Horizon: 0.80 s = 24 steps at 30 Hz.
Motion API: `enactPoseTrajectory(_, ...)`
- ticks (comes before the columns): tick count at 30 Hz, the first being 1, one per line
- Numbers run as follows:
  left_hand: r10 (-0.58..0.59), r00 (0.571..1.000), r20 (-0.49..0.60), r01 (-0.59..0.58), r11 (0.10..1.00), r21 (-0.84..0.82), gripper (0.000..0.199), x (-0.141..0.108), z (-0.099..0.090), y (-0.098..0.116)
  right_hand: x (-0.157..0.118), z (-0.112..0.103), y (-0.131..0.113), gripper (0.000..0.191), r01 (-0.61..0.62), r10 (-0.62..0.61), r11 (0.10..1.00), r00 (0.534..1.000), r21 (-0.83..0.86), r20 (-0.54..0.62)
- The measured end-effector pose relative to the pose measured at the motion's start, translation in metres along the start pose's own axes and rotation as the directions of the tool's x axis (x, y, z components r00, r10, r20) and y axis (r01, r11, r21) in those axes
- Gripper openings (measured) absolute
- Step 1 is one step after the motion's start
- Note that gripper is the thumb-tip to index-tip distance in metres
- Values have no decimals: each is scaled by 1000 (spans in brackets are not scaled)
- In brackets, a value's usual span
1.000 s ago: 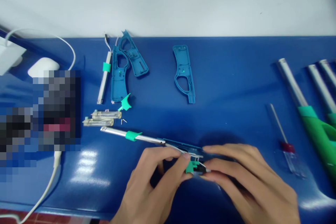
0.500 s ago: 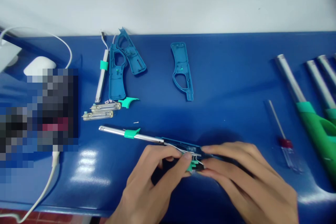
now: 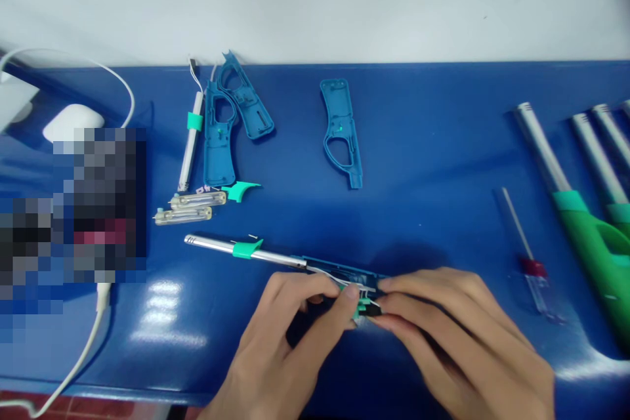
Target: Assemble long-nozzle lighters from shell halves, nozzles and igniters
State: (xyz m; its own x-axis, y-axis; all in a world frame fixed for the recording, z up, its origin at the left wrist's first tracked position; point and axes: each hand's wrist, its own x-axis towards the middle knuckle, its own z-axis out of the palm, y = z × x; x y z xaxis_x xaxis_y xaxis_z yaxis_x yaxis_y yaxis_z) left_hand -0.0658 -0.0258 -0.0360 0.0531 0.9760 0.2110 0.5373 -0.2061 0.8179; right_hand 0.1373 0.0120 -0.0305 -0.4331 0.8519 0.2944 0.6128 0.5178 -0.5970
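Near the front of the table lies a metal tube point(image 3: 280, 258) with a green collar point(image 3: 247, 249); white wires point(image 3: 327, 273) run from its right end. My left hand point(image 3: 290, 341) is closed, thumb and fingers pinching a small green part point(image 3: 363, 305) over a blue shell half point(image 3: 339, 267). From the right, the fingertips of my right hand point(image 3: 457, 328) grip a black piece point(image 3: 373, 310) beside the green part, with a wire by them. Fingers hide much of the shell.
Loose blue shell halves point(image 3: 219, 151) point(image 3: 342, 125), another tube point(image 3: 191, 151) and clear fuel tanks point(image 3: 183, 215) lie farther back. A screwdriver point(image 3: 534, 269) and green lighters point(image 3: 585, 236) are at right. A pixelated area covers the left, beside a white cable point(image 3: 91, 341).
Both hands hold nearly the same pose, with my right fingers shifted slightly around the black piece. The small screw behind the tube now shows closer to the green collar.
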Motion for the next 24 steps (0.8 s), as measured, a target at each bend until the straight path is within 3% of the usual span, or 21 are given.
enactPoseTrajectory(5,62,998,-18,-59,991,116,45,0,-2,-5,-3,-1,1,15,15,-15,1000,1000,9,-6)
enactPoseTrajectory(9,105,992,65,-115,976,183,54,-4,-2,-11,-5,2,1,17,-7,7,1000,1000,5,-26)
enactPoseTrajectory(15,91,996,24,-94,982,165,53,-5,-2,-10,-7,2,4,16,15,-15,999,1000,30,-1)
enactPoseTrajectory(20,95,993,65,-101,990,95,58,-1,-8,-11,-6,0,4,15,22,-22,1000,1000,18,-4)
enactPoseTrajectory(24,161,986,37,-164,982,99,45,5,-10,-9,-4,0,1,16,-10,10,999,1000,32,-11)
